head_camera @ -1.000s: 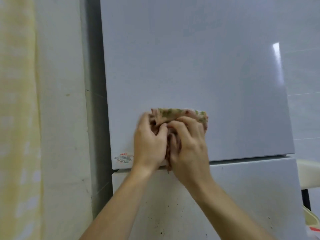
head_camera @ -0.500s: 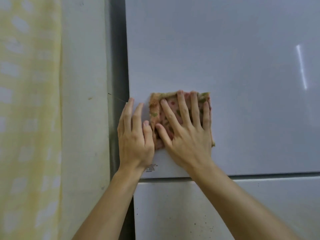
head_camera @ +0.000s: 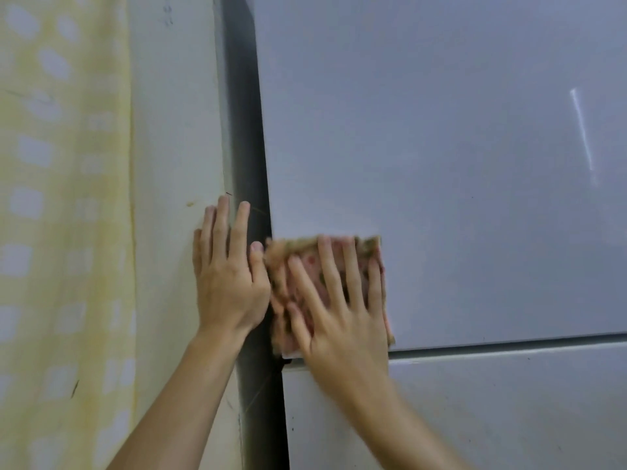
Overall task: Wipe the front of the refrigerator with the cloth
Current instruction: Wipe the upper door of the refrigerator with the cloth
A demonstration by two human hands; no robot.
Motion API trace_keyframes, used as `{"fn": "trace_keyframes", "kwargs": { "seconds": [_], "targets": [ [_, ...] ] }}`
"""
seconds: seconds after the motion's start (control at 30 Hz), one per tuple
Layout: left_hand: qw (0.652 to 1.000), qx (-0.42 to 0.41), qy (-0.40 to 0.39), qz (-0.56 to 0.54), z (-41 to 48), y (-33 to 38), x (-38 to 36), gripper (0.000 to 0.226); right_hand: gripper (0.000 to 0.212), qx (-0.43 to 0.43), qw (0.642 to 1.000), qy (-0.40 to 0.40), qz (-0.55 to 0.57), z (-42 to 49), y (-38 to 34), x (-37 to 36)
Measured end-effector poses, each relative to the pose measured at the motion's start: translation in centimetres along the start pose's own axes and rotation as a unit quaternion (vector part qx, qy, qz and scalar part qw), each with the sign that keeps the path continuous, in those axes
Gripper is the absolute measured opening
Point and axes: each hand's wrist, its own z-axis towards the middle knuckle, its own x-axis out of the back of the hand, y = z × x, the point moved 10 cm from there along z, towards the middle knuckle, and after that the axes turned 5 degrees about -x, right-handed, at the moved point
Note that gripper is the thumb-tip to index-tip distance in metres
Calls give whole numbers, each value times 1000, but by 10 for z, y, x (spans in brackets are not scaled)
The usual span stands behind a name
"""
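The refrigerator's pale grey upper door (head_camera: 441, 147) fills the right of the view, above a white lower door (head_camera: 492, 412). A folded pink and green patterned cloth (head_camera: 281, 283) lies flat on the upper door's bottom left corner. My right hand (head_camera: 336, 310) presses the cloth against the door with spread, straight fingers. My left hand (head_camera: 229, 276) is off the cloth, just left of it, fingers straight, over the dark gap and the wall edge.
A dark gap (head_camera: 247, 130) runs between the refrigerator and a cream wall (head_camera: 176, 130). A yellow checked curtain (head_camera: 61, 232) hangs at the far left. The lower door carries small dark specks.
Both hands first bunched the cloth, then the right hand flattened it on the door. The left hand has let go and moved left off the door. The cloth now sits at the door's left edge.
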Motion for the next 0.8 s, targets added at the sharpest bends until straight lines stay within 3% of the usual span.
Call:
{"fn": "trace_keyframes", "kwargs": {
  "seconds": [0.17, 0.5, 0.8],
  "targets": [
    [999, -9, -21, -23, -13, -4, 3, 62, 65, 6, 1000, -10, -8, -21, -3, -4],
    [999, 3, -4, -51, -13, -7, 6, 61, 65, -62, 997, 38, -3, 137, 7, 13],
    [997, -38, 20, -63, -20, 40, -8, 61, 59, -29, 997, 66, 42, 26, 30, 14]
  ]
}}
